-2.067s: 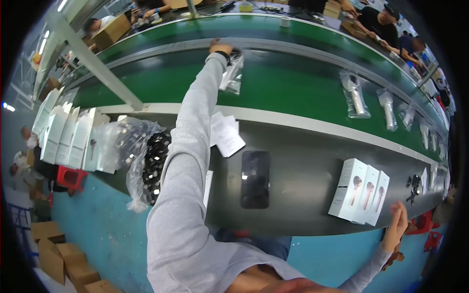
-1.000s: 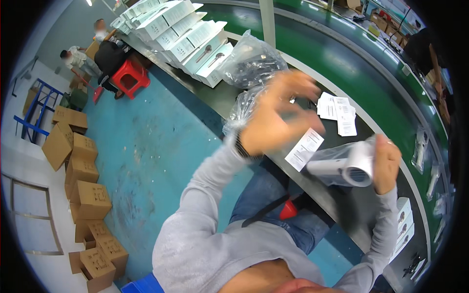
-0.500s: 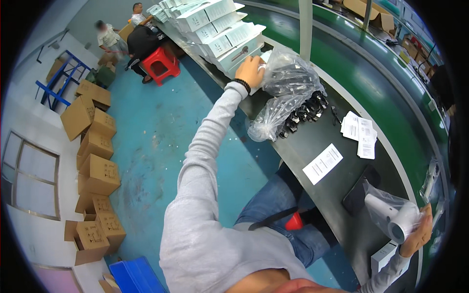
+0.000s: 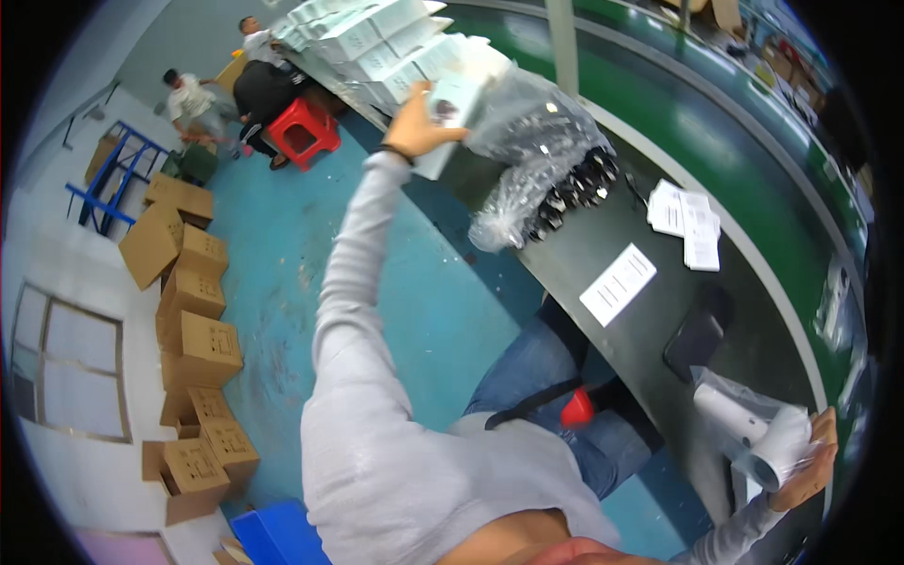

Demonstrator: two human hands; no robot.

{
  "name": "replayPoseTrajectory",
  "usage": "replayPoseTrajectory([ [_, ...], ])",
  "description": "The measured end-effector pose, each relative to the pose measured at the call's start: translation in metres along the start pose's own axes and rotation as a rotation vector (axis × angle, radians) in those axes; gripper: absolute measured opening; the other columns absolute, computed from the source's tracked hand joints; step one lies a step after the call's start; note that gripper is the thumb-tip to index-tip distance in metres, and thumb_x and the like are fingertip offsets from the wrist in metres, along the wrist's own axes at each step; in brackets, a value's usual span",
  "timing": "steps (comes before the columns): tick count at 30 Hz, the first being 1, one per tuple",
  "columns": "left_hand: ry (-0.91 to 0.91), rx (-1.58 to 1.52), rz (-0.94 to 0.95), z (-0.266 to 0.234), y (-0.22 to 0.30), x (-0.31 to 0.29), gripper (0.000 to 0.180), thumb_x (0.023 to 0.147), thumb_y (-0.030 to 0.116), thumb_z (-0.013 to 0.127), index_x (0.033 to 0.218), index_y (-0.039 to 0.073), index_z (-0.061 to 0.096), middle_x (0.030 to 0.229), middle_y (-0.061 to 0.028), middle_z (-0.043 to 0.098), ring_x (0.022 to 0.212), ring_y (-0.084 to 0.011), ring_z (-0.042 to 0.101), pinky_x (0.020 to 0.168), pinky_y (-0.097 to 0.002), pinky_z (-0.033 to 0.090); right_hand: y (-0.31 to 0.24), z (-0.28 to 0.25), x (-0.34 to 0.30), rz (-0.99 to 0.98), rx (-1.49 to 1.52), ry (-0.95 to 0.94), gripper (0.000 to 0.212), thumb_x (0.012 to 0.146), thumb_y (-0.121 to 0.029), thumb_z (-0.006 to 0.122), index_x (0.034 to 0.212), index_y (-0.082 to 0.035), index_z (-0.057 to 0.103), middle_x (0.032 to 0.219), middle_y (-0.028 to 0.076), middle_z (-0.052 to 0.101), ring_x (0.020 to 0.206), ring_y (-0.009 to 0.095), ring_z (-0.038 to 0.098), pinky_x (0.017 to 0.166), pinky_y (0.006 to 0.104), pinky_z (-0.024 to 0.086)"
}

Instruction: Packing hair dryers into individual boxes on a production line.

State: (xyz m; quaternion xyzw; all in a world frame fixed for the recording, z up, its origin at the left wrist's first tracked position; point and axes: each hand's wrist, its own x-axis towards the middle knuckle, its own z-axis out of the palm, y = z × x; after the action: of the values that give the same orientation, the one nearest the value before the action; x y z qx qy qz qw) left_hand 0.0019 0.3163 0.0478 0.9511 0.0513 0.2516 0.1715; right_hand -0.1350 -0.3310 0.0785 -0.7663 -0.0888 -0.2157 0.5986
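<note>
My left hand (image 4: 419, 130), arm stretched far forward, grips the edge of a pale carton (image 4: 459, 92) with a dark picture on it. The carton is tilted and slightly blurred, in front of the stacked cartons (image 4: 377, 42). At the lower right my right hand (image 4: 812, 468) is closed round a white hair dryer (image 4: 778, 443) in a clear plastic bag, above the bench. A large clear bag (image 4: 532, 122) and a heap of black bundled cords (image 4: 574, 191) lie beside the left hand. A single white leaflet (image 4: 619, 284) rests on the bench between the hands.
More leaflets (image 4: 695, 231) and a dark phone-like slab (image 4: 695, 341) lie on the dark bench (image 4: 565, 254). A post (image 4: 562, 47) and green conveyor (image 4: 650, 89) run behind it. Brown cartons (image 4: 209, 348) line the left wall. People sit and stand near a red stool (image 4: 303, 132).
My left hand has pulled a carton away from the stack, toward the left. My right hand still holds the bagged hair dryer, slightly lower in view. The whole view has shifted a little.
</note>
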Motion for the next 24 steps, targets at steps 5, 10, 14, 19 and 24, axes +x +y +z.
replayPoseTrajectory([
  [5,-0.133,-0.412,0.252,-0.063,0.055,-0.09,0.106,0.059,0.021,0.086,0.136,0.003,0.016,0.106,-0.0112,0.057,0.09,-0.0168,0.056,0.08,-0.0299,0.046,0.056,-0.065,-0.039,-0.176,1.073,-0.264,0.047,0.097,-0.03,0.031,0.12,0.009,0.045,0.119,0.019,0.048,0.114,0.032,0.047,0.096,0.04,0.039],
  [10,-0.412,-0.556,0.409,-0.066,0.095,-0.171,0.106,0.065,0.024,0.08,0.141,0.003,0.009,0.109,-0.0164,0.051,0.095,-0.025,0.05,0.085,-0.0373,0.039,-0.03,0.071,-0.03,0.514,0.274,0.867,0.042,0.091,-0.04,0.031,0.075,-0.003,0.042,0.089,0.015,0.045,0.078,0.02,0.048,0.077,0.0322,0.041],
  [14,-0.525,-0.629,0.498,-0.041,0.125,-0.181,0.102,0.061,0.022,0.078,0.14,0.002,0.017,0.107,-0.017,0.05,0.095,-0.027,0.049,0.083,-0.0377,0.038,0.004,0.055,-0.05,-0.014,0.697,0.47,0.039,0.093,-0.037,0.036,0.065,-0.012,0.046,0.065,0.002,0.042,0.065,0.017,0.045,0.058,0.0336,0.039],
  [19,-0.725,-0.5,0.482,-0.032,0.151,-0.175,0.08,0.056,0.023,0.079,0.125,0.0,0.046,0.103,-0.0142,0.051,0.092,-0.0257,0.049,0.08,-0.0327,0.039,0.01,0.034,-0.072,-0.107,0.851,0.202,0.043,0.093,-0.034,0.039,0.054,-0.014,0.037,0.054,-0.002,0.033,0.058,0.015,0.039,0.051,0.03,0.032],
  [24,-1.076,0.055,0.55,0.004,0.184,-0.184,0.062,0.058,0.03,0.08,0.106,0.002,0.054,0.097,-0.012,0.052,0.095,-0.0311,0.052,0.078,-0.0378,0.045,0.085,-0.029,-0.125,-0.141,0.712,-0.059,0.029,0.093,-0.025,0.036,0.106,0.0,0.041,0.106,0.013,0.045,0.102,0.022,0.046,0.083,0.0344,0.041],
])
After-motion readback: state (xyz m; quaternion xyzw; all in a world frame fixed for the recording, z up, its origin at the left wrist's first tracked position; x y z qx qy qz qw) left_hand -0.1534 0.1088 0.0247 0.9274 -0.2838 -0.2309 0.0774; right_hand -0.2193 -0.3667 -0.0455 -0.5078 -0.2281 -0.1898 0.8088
